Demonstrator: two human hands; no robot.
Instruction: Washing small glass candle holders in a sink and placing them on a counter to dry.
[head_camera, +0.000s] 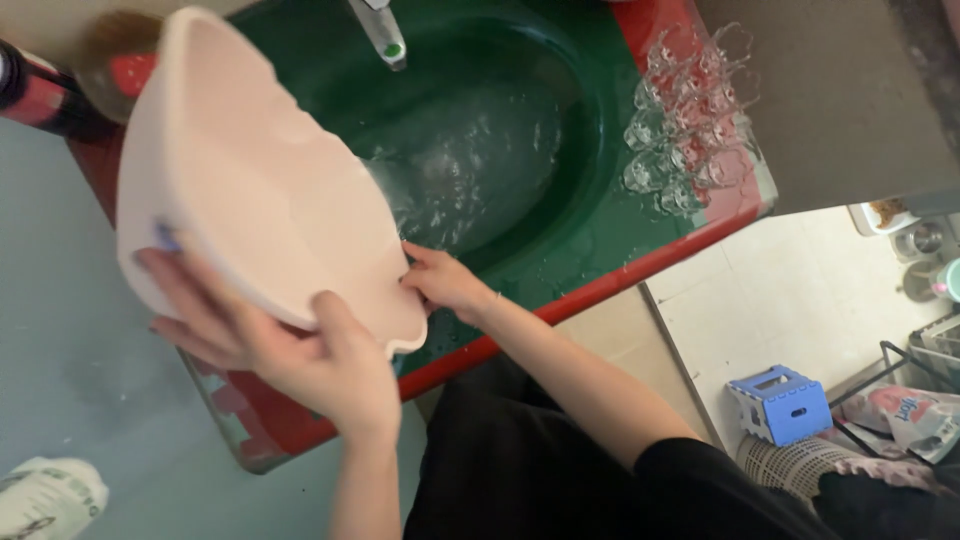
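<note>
Nearest me, my left hand (300, 350) grips the rim of a pale pink plastic basin (250, 180), fingers curled around its edge, tilting it over a dark green sink (560, 90). My right hand (445, 282) pinches the basin's lower rim. Water pours beneath a chrome tap (380, 30).

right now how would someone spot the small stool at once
Start at the green sink basin where both hands tilt the pale pink tub, then look down right across the tiled floor. The stool stands beside a wire rack, and it alone is blue plastic with slotted sides.
</note>
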